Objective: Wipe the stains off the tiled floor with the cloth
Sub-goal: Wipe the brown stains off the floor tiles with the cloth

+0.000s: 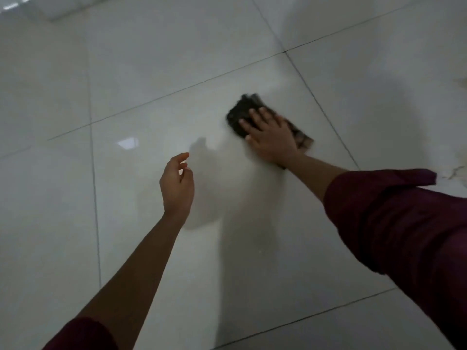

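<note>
A dark, mottled cloth (240, 113) lies flat on the glossy white tiled floor (151, 72), a little right of centre. My right hand (271, 137) presses down on it with fingers spread, covering its middle; the cloth shows beyond the fingertips and beside the wrist. The cloth looks blurred. My left hand (177, 184) hovers above the floor to the left of the cloth, holding nothing, fingers loosely curled and apart. I cannot make out a stain near the cloth.
Dark grout lines (93, 173) cross the large tiles. Yellowish marks (457, 170) show on the floor at the right edge. Both arms wear maroon sleeves (404, 223) pushed up. Ceiling light reflects off a tile (128, 142).
</note>
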